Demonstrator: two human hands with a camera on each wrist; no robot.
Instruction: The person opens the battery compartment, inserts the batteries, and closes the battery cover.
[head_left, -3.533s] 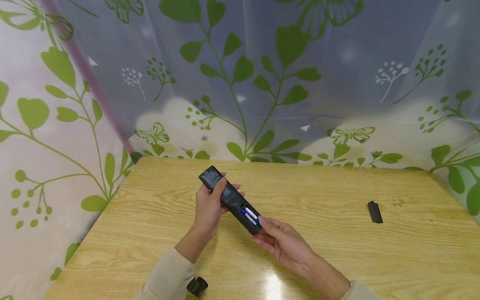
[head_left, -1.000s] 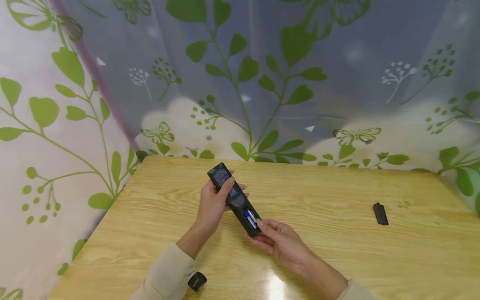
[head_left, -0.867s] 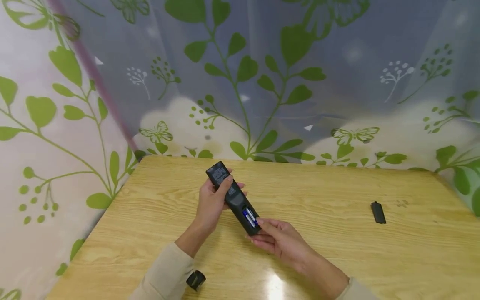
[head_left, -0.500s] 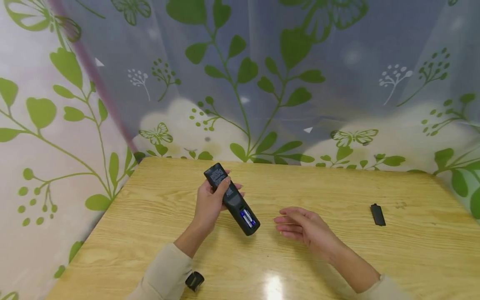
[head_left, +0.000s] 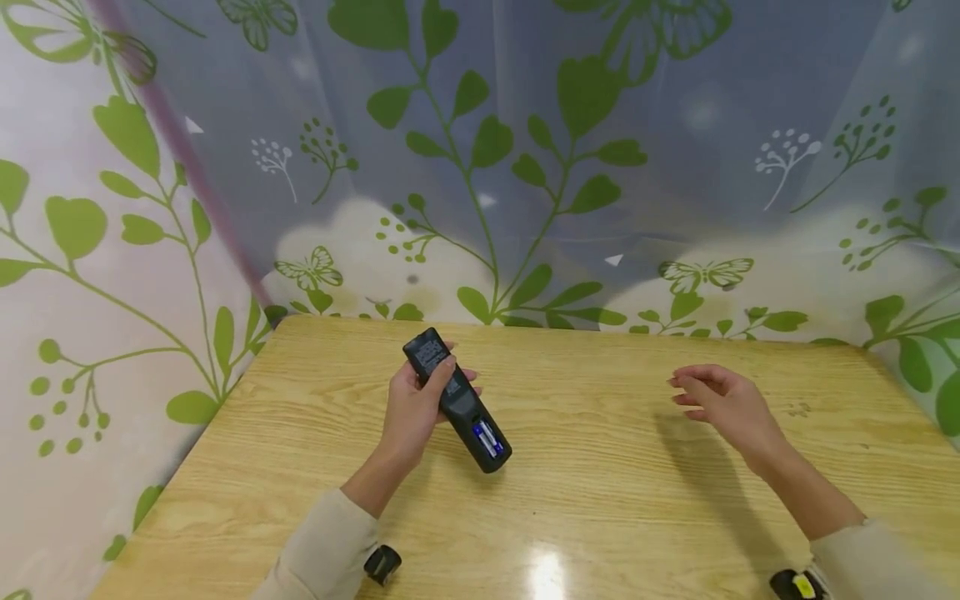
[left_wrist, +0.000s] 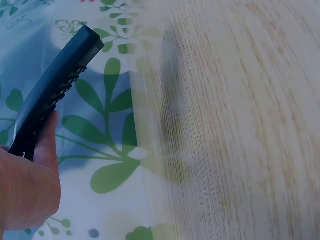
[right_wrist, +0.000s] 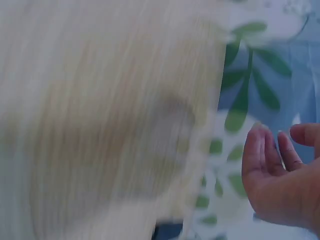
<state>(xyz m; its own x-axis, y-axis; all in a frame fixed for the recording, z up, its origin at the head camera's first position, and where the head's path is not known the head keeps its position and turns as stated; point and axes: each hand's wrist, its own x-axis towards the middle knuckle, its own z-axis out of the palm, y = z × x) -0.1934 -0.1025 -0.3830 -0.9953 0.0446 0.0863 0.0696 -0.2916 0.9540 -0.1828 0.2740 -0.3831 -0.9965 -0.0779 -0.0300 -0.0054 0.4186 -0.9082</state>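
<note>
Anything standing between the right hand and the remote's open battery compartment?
Nothing visible: the head view shows only tabletop between the right hand and the remote in the left hand; its batteries lie uncovered.

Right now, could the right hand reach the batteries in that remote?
Probably yes: the batteries sit uncovered in the remote, and nothing visible stands between them and the right hand, which looks empty.

You are wearing beige: your left sleeve (head_left: 318,550), nearer the left edge of the table (head_left: 600,483), is creasing softly, a rounded black device (head_left: 382,565) sitting against it; beside your right sleeve (head_left: 873,558), a second black device (head_left: 784,584) is showing a yellow patch (head_left: 805,586).
</note>
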